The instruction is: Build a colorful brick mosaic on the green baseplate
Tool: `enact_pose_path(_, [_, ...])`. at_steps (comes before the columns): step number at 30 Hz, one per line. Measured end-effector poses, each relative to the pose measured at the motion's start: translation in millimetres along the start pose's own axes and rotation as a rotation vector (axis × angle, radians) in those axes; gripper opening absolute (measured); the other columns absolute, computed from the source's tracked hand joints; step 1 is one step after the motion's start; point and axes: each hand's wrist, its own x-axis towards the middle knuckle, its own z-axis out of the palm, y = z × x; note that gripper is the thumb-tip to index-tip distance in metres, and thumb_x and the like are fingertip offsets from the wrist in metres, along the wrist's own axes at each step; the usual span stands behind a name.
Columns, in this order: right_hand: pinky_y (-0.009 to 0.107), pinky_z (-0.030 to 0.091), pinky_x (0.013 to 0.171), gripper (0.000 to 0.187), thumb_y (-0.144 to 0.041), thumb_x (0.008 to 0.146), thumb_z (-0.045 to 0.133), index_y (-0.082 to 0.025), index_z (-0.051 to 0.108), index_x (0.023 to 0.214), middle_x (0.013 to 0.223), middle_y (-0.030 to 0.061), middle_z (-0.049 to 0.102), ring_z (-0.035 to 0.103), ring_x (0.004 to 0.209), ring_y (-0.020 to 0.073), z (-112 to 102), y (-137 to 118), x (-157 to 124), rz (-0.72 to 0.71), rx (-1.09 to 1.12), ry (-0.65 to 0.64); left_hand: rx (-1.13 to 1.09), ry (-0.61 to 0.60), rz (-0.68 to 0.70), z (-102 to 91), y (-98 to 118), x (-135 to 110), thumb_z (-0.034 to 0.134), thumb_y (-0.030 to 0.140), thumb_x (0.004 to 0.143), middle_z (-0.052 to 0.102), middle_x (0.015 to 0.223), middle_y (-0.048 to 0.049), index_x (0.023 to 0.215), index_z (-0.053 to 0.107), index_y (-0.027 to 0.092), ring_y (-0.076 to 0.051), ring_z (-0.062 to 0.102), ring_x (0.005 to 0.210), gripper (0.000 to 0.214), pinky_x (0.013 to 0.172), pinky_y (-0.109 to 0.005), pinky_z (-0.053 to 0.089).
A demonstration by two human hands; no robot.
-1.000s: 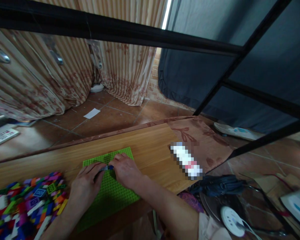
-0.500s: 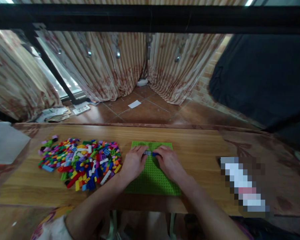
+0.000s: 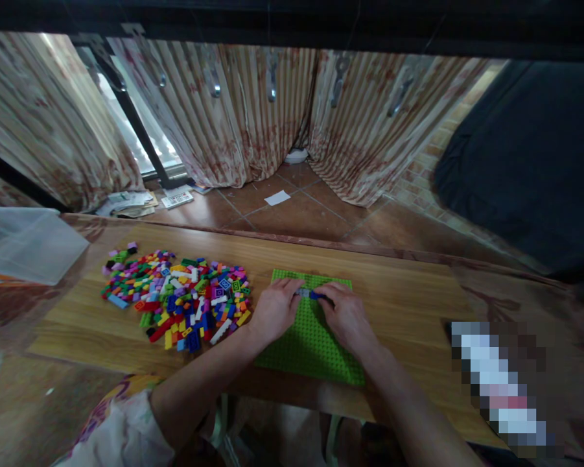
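Observation:
A green studded baseplate [image 3: 315,350] lies on the wooden table, and both of my hands are over its far half. My left hand [image 3: 275,308] pinches a small grey brick [image 3: 303,294] between thumb and fingers. Facing it, my right hand [image 3: 347,318] has its fingertips closed on a dark blue brick [image 3: 314,295]. The two bricks are end to end above the plate; whether they touch each other or sit on the studs I cannot tell. My fingers cover part of each brick.
A wide pile of loose coloured bricks [image 3: 185,295] spreads over the table left of the plate. Beyond the table's left end stands a translucent plastic bin [image 3: 34,246]. A pixelated object [image 3: 500,383] lies at the right end of the table [image 3: 408,311].
The whole view has shifted and tilted a little with my head. Both hands keep their grip over the same part of the plate, and the grey and blue bricks look slightly closer together.

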Motion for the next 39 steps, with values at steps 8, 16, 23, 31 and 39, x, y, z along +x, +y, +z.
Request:
enact_pose_path(8, [0.034, 0.045, 0.087, 0.021, -0.013, 0.086, 0.051, -0.019, 0.069, 0.095, 0.097, 0.0055, 0.067, 0.057, 0.093, 0.0192, -1.9, -0.6, -0.1, 0.007, -0.021, -0.017, -0.057, -0.029, 0.055, -0.7, -4.5, 2.4, 0.050, 0.012, 0.088, 0.068, 0.096, -0.0042, 0.100, 0.065, 0.020, -0.018, 0.061, 0.094, 0.022, 0.088, -0.033, 0.050])
enact_pose_path(16, [0.034, 0.045, 0.087, 0.021, -0.014, 0.086, 0.052, -0.021, 0.069, 0.094, 0.096, 0.0058, 0.066, 0.058, 0.092, 0.0192, -5.2, 0.9, -0.3, 0.019, -0.051, -0.016, -0.094, -0.056, 0.083, -2.9, -4.8, 2.9, 0.051, 0.009, 0.086, 0.068, 0.093, -0.0039, 0.098, 0.068, 0.021, -0.017, 0.061, 0.091, 0.023, 0.086, -0.032, 0.050])
enact_pose_path(23, [0.034, 0.046, 0.086, 0.020, -0.015, 0.086, 0.053, -0.021, 0.069, 0.096, 0.096, 0.0056, 0.066, 0.058, 0.093, 0.0193, -4.9, -0.2, -1.3, -0.002, -0.027, -0.028, -0.089, -0.042, 0.075, -2.6, -4.8, 1.8, 0.052, 0.011, 0.087, 0.068, 0.092, -0.0033, 0.096, 0.069, 0.022, -0.017, 0.061, 0.090, 0.022, 0.086, -0.032, 0.050])
enact_pose_path(31, [0.034, 0.045, 0.087, 0.020, -0.015, 0.086, 0.054, -0.020, 0.069, 0.098, 0.096, 0.0057, 0.066, 0.057, 0.094, 0.0194, -3.8, 0.0, -2.1, 0.006, -0.049, -0.059, -0.076, -0.034, 0.063, -4.8, -1.4, 1.1, 0.054, 0.013, 0.087, 0.066, 0.090, -0.0047, 0.092, 0.071, 0.021, -0.017, 0.061, 0.085, 0.019, 0.081, -0.031, 0.051])
enact_pose_path(39, [0.034, 0.046, 0.086, 0.020, -0.015, 0.085, 0.053, -0.021, 0.068, 0.097, 0.096, 0.0058, 0.066, 0.058, 0.093, 0.0191, -4.9, -1.5, -2.7, -0.003, -0.042, -0.053, -0.015, -0.102, 0.091, -12.5, 5.0, -3.7, 0.055, 0.017, 0.088, 0.065, 0.087, -0.0043, 0.095, 0.070, 0.022, -0.017, 0.060, 0.085, 0.018, 0.082, -0.033, 0.050])
